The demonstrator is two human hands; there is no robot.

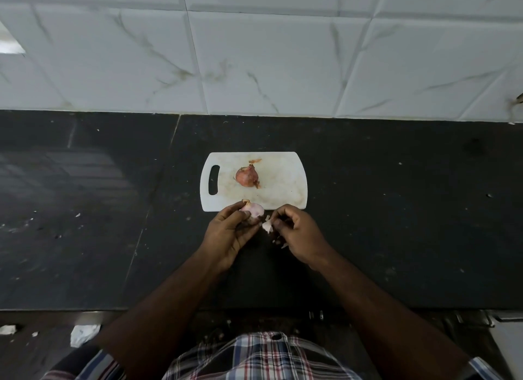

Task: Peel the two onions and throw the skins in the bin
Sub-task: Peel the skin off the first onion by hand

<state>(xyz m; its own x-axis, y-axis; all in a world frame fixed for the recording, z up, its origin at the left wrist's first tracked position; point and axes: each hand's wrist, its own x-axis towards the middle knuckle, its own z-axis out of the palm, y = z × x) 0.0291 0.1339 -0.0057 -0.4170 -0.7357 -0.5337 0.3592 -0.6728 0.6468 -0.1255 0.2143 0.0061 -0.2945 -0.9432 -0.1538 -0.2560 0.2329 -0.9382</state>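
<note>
Black stone makes the counter [396, 209], and behind it stands a wall of white tiles [268, 54] with grey veins. On the counter lies a white plastic cutting board [285, 187] with a handle slot at its left end. 1 onion [247, 176] rests on the board, a bit left of the middle, and it has its brown-red skin on. Just above it lies a small orange scrap of skin [255, 160].

Below the near edge of the board, over the counter, the left hand [229, 232] holds the second onion [252, 210]. The fingers are closed around it, and the part that shows above them is pale pink and smooth, so here the skin is off. The right hand [297, 232] is just beside it. Its thumb and fingertips are pinched narrow on a pale piece of skin [267, 226], which sits between the 2 hands. I cannot tell if this piece is attached to the onion or free.

At the bottom a checked shirt [254, 360] is visible.
</note>
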